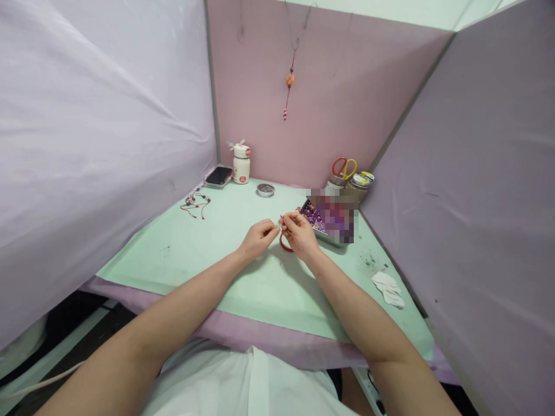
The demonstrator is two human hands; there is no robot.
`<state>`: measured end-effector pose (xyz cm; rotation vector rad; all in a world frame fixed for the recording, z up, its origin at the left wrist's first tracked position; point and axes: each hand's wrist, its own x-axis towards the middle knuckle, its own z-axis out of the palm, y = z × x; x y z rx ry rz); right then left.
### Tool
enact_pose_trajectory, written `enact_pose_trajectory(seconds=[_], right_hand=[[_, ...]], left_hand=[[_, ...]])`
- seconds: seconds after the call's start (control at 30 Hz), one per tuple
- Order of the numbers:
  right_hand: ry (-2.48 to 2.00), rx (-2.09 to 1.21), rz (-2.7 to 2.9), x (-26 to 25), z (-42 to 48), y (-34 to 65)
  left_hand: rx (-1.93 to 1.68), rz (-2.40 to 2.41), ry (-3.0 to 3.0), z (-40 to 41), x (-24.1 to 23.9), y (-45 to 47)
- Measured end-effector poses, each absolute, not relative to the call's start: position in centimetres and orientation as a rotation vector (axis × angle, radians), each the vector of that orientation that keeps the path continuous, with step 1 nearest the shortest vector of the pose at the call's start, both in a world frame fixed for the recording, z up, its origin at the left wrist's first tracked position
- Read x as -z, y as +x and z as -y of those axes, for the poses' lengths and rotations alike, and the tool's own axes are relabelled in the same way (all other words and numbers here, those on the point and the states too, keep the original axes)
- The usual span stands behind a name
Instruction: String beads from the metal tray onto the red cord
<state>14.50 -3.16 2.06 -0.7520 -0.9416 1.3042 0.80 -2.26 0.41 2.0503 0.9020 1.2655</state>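
Above the middle of the green-topped table (208, 248), my left hand (259, 238) and my right hand (299, 232) meet at their fingertips. Both are closed in a pinch. Between them is something tiny and pale, too small to name. Under my right hand shows a red loop (285, 242), which looks like a scissor handle. Just beyond that hand stands a tray of purple and orange beads (313, 217), its right part blurred out.
At the back are a white bottle (241, 164), a phone (219, 175), a spool (265, 189), and jars with red and yellow scissors (344, 167). Red beaded cords (195, 202) lie left. A crumpled white cloth (388, 289) lies right. A beaded cord (289, 81) hangs from the back wall.
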Motion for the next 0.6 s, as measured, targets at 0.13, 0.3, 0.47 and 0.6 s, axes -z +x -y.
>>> enact_pose_trajectory(seconds=[0.13, 0.3, 0.47, 0.6], right_hand=[[-0.735, -1.322, 0.945, -2.00, 3.06, 14.70], [-0.748, -1.348, 0.946, -1.82, 2.96, 14.80], [-0.776, -1.332, 0.910, -1.75, 2.93, 14.77], [-0.795, -1.280, 0.896, -1.83, 2.93, 14.69]], left_hand=[[-1.346, -0.850, 2.033, 2.27, -0.47, 0.83], [-1.405, -0.806, 1.914, 2.40, -0.58, 1.00], [-1.435, -0.737, 1.687, 2.49, -0.55, 1.24], [-1.451, -0.721, 1.629, 2.53, -0.58, 1.32]])
